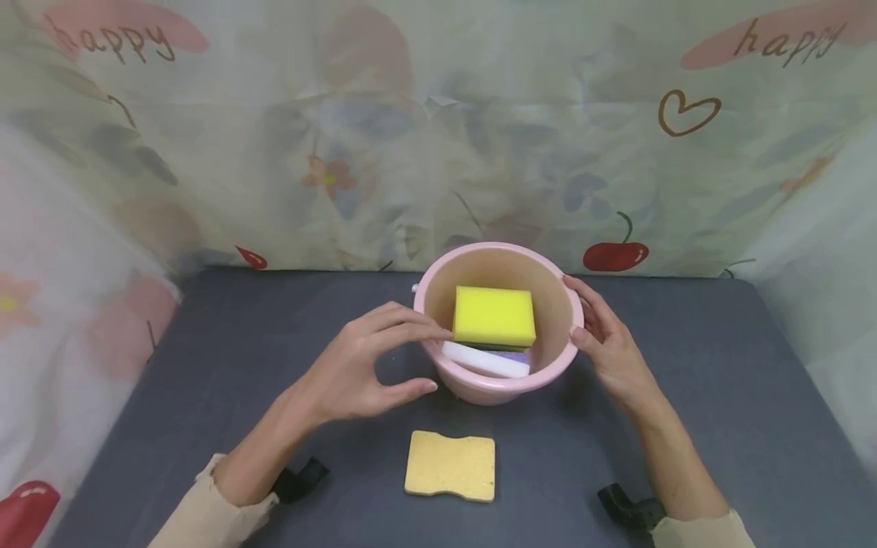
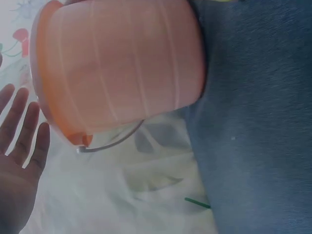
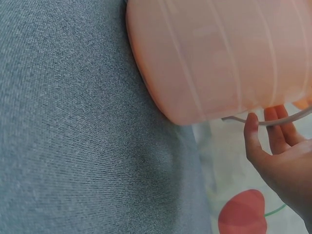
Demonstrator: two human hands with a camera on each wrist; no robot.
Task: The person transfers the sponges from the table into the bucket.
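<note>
A pink bucket (image 1: 473, 392) stands on the dark table. Inside it a yellow sponge (image 1: 495, 316) with a dark underside lies over a white sponge (image 1: 488, 361) and a partly hidden purple one. My left hand (image 1: 370, 358) reaches over the near left rim with fingers extended, fingertips by the white sponge, thumb apart outside the bucket; it holds nothing. In the left wrist view the fingers of this hand (image 2: 17, 161) are spread near the rim. My right hand (image 1: 613, 350) holds the bucket's right rim, and the right wrist view shows its fingers at the wall beside the handle.
A flat tan sponge (image 1: 450, 466) with notched edges lies on the table (image 1: 329, 487) in front of the bucket. A patterned curtain (image 1: 425, 167) hangs behind the table and along both sides. The bucket's thin handle (image 2: 114, 143) hangs down along its side.
</note>
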